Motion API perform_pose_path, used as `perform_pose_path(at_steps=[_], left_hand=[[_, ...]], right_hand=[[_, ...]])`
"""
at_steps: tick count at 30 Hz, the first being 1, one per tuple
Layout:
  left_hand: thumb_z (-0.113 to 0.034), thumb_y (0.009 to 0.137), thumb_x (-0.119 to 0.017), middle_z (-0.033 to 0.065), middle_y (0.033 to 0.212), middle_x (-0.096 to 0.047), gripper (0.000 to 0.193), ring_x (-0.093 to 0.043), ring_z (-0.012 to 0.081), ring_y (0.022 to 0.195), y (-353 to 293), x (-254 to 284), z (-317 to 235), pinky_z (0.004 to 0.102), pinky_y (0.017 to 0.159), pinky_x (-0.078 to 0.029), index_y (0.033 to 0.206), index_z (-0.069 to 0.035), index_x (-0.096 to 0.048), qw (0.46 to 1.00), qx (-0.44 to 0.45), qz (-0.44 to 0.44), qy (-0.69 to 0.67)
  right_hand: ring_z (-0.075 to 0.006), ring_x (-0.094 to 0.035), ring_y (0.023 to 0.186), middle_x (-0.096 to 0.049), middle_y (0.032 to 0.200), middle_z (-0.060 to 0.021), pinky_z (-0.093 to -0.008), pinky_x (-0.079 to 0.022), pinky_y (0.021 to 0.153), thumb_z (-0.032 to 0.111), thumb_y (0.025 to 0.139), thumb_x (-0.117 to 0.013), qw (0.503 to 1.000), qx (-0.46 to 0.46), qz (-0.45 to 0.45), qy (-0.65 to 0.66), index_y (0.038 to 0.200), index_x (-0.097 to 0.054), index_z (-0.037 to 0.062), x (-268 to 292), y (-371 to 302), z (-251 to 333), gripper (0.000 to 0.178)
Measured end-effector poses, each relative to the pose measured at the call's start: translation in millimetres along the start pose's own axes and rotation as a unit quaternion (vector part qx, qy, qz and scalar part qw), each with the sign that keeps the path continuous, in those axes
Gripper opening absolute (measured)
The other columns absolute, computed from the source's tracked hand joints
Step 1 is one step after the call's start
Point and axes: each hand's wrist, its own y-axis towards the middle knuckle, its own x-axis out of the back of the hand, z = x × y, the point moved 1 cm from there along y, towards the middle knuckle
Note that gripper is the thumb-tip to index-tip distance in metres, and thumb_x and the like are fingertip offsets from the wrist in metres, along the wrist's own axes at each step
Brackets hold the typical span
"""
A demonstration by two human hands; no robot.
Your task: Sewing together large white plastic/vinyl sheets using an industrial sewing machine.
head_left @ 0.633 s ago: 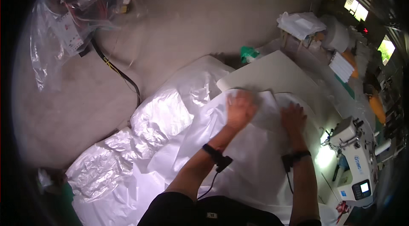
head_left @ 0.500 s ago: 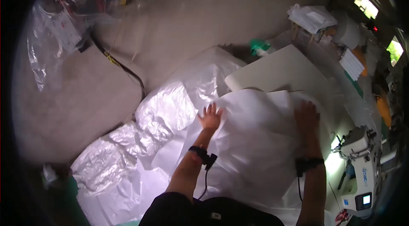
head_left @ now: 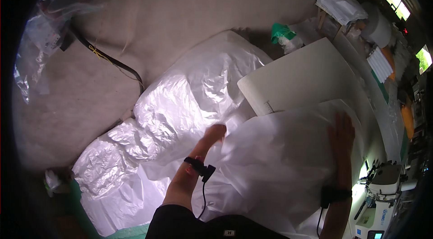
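Observation:
A white translucent plastic sheet (head_left: 270, 162) is spread in front of me, partly over a pale tabletop (head_left: 302, 76). My left hand (head_left: 216, 133) is closed at the sheet's left side, with the plastic bunched and raised beside it. Its fingers are curled under and partly blurred. On the right, my right hand (head_left: 343, 133) lies flat on the sheet near its far right edge, with fingers stretched out. Left of the tabletop is a heap of shiny crinkled plastic (head_left: 171, 99).
A white sewing machine (head_left: 381, 198) with a lit lamp stands at the near right. Beyond the tabletop are a green and clear bag (head_left: 285, 37) and a stack of white sheets (head_left: 342, 6). A black cable (head_left: 103, 54) hangs at the left, near clear plastic bags (head_left: 40, 36).
My left hand has gone from spread flat to curled and moved slightly nearer. The sheet's far edge has shifted nearer, baring more tabletop. My right hand appears farther right, as the view has shifted.

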Motion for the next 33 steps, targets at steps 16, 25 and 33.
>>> perform_pose_path(at_steps=[16, 25, 33], left_hand=[[-0.022, 0.087, -0.05, 0.0176, 0.081, -0.062, 0.018, -0.059, 0.0392, 0.075, 85, 71, 29, 0.0452, 0.068, -0.046, 0.086, -0.005, -0.055, 0.777, 0.17, -0.414, -0.442], [-0.019, 0.087, -0.051, 0.0111, 0.067, -0.059, 0.016, -0.057, 0.0211, 0.064, 93, 198, -7, 0.0325, 0.063, -0.044, 0.086, -0.004, -0.059, 0.815, 0.066, -0.423, -0.391], [-0.013, 0.084, -0.051, 0.0035, 0.063, -0.057, 0.016, -0.051, 0.0113, 0.058, 47, 341, -70, 0.0261, 0.054, -0.04, 0.075, -0.003, -0.06, 0.75, -0.043, -0.366, -0.549]], right_hand=[[-0.0349, -0.03, 0.132, -0.033, 0.142, -0.0157, -0.052, -0.023, 0.106, 0.038, 0.089, -0.05, 0.999, -0.009, -0.016, 0.049, 0.137, -0.038, 0.0153, 8, -4, 3, 0.054], [-0.0353, -0.033, 0.129, -0.036, 0.139, -0.0169, -0.0531, -0.025, 0.105, 0.037, 0.089, -0.05, 0.998, -0.006, -0.05, 0.041, 0.135, -0.04, 0.0146, 6, -3, -1, 0.053], [-0.0352, -0.034, 0.128, -0.037, 0.139, -0.0172, -0.053, -0.025, 0.105, 0.04, 0.087, -0.05, 0.996, -0.019, -0.057, 0.061, 0.134, -0.041, 0.013, 19, -9, -1, 0.054]])
